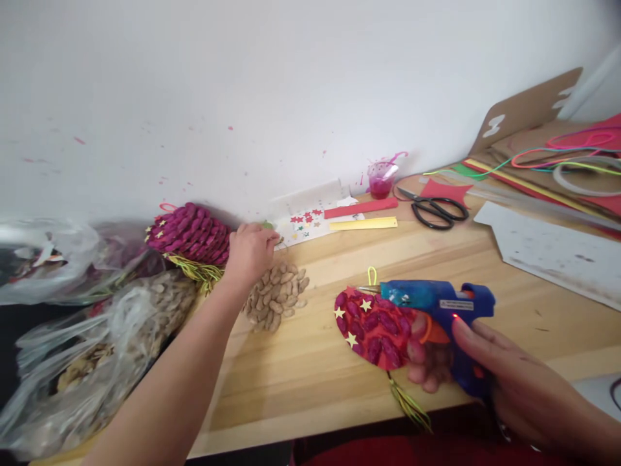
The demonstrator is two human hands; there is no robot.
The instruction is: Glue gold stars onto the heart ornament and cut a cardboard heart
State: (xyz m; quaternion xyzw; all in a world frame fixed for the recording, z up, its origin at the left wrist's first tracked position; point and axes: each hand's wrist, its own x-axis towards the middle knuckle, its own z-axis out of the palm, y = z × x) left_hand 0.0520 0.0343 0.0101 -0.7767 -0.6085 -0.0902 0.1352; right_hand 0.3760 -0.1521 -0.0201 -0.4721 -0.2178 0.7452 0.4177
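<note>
Watching this from my end, the wooden table (291,388) gives me a decent strip of open wood between the pile of peanuts (279,294) and the round ornament (376,330), running from the near edge back toward the stickers. The ornament sits right of centre, pretty close to that near edge, and its green-yellow tassel (407,401) pokes past the edge as I see it. Right hand (495,362) is wrapped around a blue glue gun (422,294), nozzle pointing left across the ornament's far rim; can't tell if the tip touches. Its fingertips overlap the ornament's right side, no idea whether they're actually pressing on it. Left hand (253,249) is far left, fingers pinched together by the far side of the peanuts, but I can't make out what's in them, if anything. It's tight over there: magenta peanut cone (194,233) just left of it, plastic bags (130,336) nearer, wall (272,84) behind. More elbow room on the right, though scissors (436,210) and a white board (548,249) take up the far part. Ornament's looking good imo: red base, glossy magenta peanuts, three gold stars toward the left, yellow loop (372,277) at the far end, some red showing between the nuts.
</note>
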